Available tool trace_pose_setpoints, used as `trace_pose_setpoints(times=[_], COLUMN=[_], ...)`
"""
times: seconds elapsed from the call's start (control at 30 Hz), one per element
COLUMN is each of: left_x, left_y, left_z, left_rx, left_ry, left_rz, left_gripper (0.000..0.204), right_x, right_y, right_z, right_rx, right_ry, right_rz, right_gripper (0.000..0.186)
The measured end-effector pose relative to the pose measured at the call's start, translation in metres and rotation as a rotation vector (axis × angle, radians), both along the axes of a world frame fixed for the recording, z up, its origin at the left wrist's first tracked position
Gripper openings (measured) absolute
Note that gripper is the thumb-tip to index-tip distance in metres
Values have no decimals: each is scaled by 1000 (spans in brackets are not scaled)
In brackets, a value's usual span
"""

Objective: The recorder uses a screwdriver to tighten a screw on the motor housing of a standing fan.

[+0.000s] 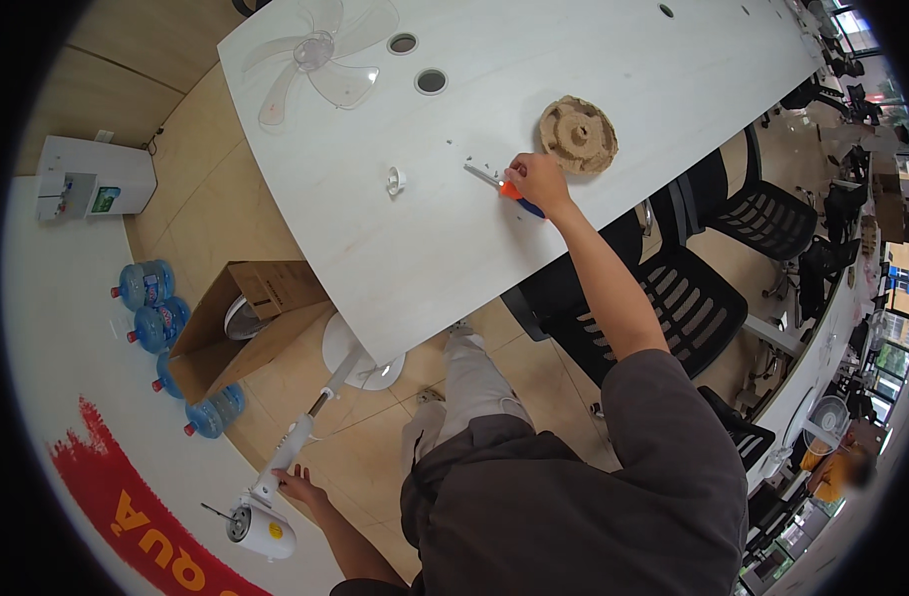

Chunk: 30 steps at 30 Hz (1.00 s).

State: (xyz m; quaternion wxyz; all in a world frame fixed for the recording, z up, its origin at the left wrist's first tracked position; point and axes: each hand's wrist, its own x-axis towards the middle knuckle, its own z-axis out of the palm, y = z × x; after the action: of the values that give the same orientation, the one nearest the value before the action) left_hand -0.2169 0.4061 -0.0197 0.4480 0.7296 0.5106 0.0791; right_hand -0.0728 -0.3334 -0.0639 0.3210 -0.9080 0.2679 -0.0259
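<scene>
My right hand (537, 182) grips a tool (520, 202) with an orange and blue handle and a metal end, at the white table (435, 268). Small dark bits lie by its tip; a white ring-shaped part (395, 181) is to the left and a brown moulded pulp disc (578, 133) beyond the hand. My left hand (298, 485) grips the white pole (286, 452) of a standing fan, under its bladeless motor head (261, 529); the fan's round base (380, 372) rests on the floor at the table's corner. A clear five-blade fan blade (356, 83) lies at the back left.
An open cardboard box (206, 328) with a round part inside stands left of the table, beside several water bottles (142, 283) and a white appliance (97, 174). Black chairs (663, 308) line the right side. A person in yellow (832, 477) is at the far lower right.
</scene>
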Motion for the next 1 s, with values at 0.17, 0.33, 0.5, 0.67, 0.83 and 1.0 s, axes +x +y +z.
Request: trace_pose_setpoints(times=[0.17, 0.33, 0.5, 0.67, 0.83, 1.0], left_x=[0, -3, -5, -15, -34, -41], left_y=[1, 1, 2, 16, 49, 78], left_z=[-1, -2, -3, -12, -35, -46], left_rx=[0, 35, 23, 19, 63, 277], left_ry=[-21, -38, -76, -151, -248, -280], left_rz=[11, 10, 12, -53, -136, -302], left_gripper=[74, 76, 73, 65, 41, 60], right_x=[29, 43, 46, 43, 24, -18], right_y=[7, 8, 9, 10, 51, 184], right_z=[1, -2, -3, 11, 46, 75], right_rx=[-84, -169, -220, -240, 51, 483], right_ry=[325, 432, 421, 159, -83, -189], right_rz=[60, 73, 136, 91, 141, 349], right_gripper=[24, 29, 30, 25, 20, 11])
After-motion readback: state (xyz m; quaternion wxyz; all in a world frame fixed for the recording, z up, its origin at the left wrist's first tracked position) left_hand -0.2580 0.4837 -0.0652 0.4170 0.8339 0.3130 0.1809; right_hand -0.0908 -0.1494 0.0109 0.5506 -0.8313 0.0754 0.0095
